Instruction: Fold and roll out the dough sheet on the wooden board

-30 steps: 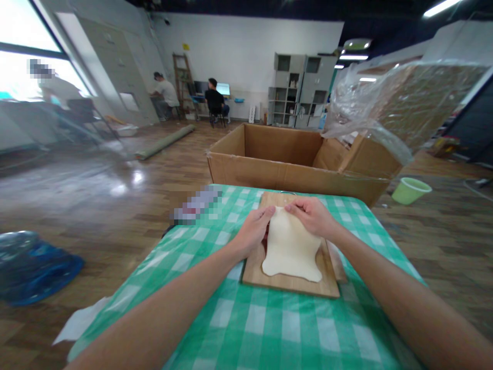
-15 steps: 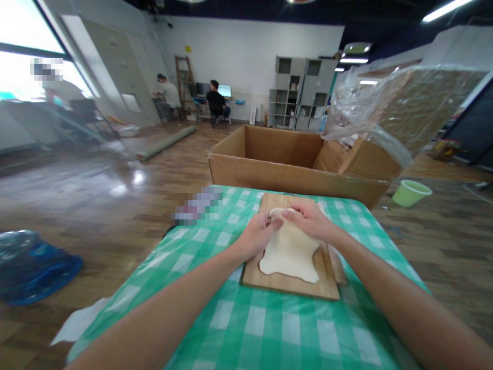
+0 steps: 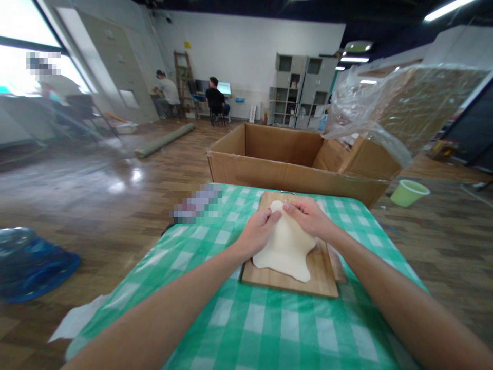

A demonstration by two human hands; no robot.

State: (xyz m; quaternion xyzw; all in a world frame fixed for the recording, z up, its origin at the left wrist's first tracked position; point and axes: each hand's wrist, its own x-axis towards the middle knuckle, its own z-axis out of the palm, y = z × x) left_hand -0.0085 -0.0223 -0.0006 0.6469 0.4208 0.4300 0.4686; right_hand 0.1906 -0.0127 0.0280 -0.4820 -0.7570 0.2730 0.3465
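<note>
A pale sheet of dough [image 3: 284,249] drapes over a wooden cutting board [image 3: 292,280] on a table with a green and white checked cloth [image 3: 246,318]. My left hand [image 3: 257,232] pinches the dough's far edge from the left. Close beside it, my right hand [image 3: 310,217] pinches the same edge from the right. The far end of the dough is gathered and lifted between my fingers, while the near end lies spread on the board.
A large open cardboard box [image 3: 292,159] stands just beyond the table. Clear plastic wrap [image 3: 389,113] hangs at the upper right. A green bowl [image 3: 409,192] sits on the wooden floor at right, a blue bag [image 3: 31,262] at left. Two people sit at desks far back.
My hands have drawn together at the dough's far edge, bunching and lifting it. The sheet has narrowed at the top and its near edge has pulled back along the board.
</note>
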